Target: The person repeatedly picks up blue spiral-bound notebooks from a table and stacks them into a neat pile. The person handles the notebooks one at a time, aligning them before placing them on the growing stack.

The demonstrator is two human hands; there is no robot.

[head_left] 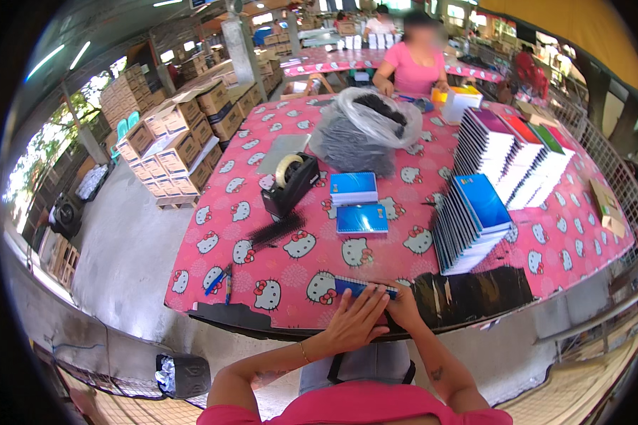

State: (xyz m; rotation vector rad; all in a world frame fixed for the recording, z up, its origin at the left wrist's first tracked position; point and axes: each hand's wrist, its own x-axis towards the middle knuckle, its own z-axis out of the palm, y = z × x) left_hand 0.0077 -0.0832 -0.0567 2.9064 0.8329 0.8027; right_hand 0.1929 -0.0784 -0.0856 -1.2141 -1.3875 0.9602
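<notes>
Notebook (349,286), blue, coils along its far edge, lay at the counter's (298,273) near edge. From where I stood, the left hand (358,314) spread over it, grip unclosed, fingers nearly straight; the right hand (403,304) was beside it, though I couldn't tell how far its grip was closed. Farther off, a clear plastic bag (358,131) held dark stuff I couldn't identify; near left, a dark bin (196,375) held crumpled pale material. Hands hid the notebook's right part.
</notes>
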